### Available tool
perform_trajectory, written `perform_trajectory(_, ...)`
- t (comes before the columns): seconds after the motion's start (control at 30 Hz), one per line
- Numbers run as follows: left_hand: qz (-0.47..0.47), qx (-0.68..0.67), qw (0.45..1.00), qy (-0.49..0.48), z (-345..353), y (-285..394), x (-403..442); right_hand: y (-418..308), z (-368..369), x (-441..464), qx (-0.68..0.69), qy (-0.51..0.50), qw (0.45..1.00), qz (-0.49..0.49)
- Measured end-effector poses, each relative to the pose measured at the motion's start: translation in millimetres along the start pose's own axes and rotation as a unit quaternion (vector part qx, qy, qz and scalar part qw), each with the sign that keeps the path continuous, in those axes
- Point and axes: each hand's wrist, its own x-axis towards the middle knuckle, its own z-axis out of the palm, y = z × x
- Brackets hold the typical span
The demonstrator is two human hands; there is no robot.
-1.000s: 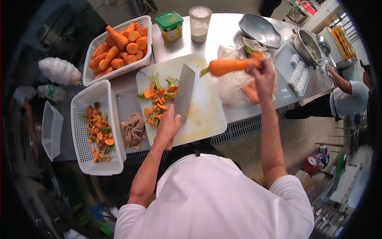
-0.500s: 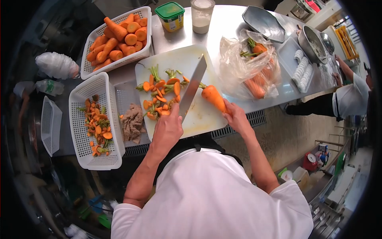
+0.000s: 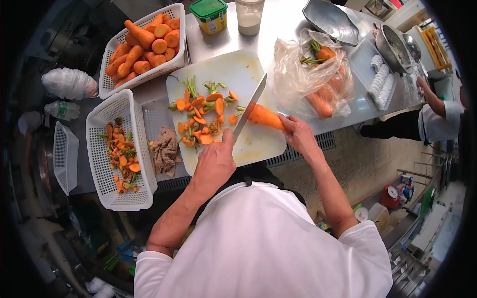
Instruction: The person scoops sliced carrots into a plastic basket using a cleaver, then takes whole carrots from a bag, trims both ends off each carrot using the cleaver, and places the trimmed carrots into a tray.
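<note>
My left hand (image 3: 216, 161) is closed round the handle of a kitchen knife (image 3: 252, 105), its long blade pointing up and away over the cutting board (image 3: 256, 154). The blade lies across the leafy end of a large carrot (image 3: 267, 117). Gripping that carrot by its other end is my right hand (image 3: 300, 135), at the board's right side. Cut carrot tops (image 3: 204, 111) with green stems and several orange slices lie scattered on the board, left of the blade.
Whole carrots fill a white basket (image 3: 105, 82) at the back left; trimmings lie in a nearer basket (image 3: 93, 171). A brown cloth (image 3: 165, 151) lies beside the board. Bagged carrots (image 3: 323, 97), a green-lidded tub (image 3: 209, 17) and a metal bowl (image 3: 392, 49) stand behind. A co-worker (image 3: 439, 119) is at right.
The knife has moved right, so its blade now crosses the carrot's stem end. My right hand has brought the carrot slightly left, turning it flatter.
</note>
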Motion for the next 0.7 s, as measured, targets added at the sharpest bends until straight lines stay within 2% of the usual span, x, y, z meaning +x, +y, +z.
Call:
perform_trajectory(0.2, 0.051, 0.009, 0.999, 0.0, 3.1, 9.0, 10.0, 3.6, -3.1, 5.9, 0.001, 0.003, 1.0, -0.025)
perform_trajectory(0.3, 0.057, -0.033, 0.998, -0.001, 32.1, -14.5, 28.3, 6.4, -4.7, 7.9, 0.006, 0.011, 0.999, -0.039)
perform_trajectory(0.33, 0.058, -0.033, 0.998, 0.002, 46.2, -22.0, 30.6, 7.5, -4.9, 7.4, -0.013, -0.019, 1.0, -0.007)
perform_trajectory(0.37, 0.048, -0.023, 0.999, 0.005, 61.9, -28.2, 32.3, 7.3, -5.8, 8.0, -0.032, -0.049, 0.998, 0.023)
perform_trajectory(0.5, 0.018, -0.049, 0.999, 0.013, 67.4, -40.5, 34.7, -7.5, -2.3, 10.2, -0.082, -0.031, 0.996, -0.015)
perform_trajectory(0.57, 0.009, -0.056, 0.998, 0.019, 55.3, -46.5, 28.7, -19.6, 14.3, 21.6, -0.067, 0.085, 0.992, -0.062)
perform_trajectory(0.63, 0.009, -0.061, 0.998, 0.015, 46.9, -53.2, 23.0, -31.7, 31.8, 37.2, -0.017, 0.073, 0.996, -0.047)
perform_trajectory(0.7, -0.054, -0.061, 0.996, 0.036, 47.3, -61.2, 11.4, -36.3, 36.8, 42.8, 0.031, 0.063, 0.997, -0.02)
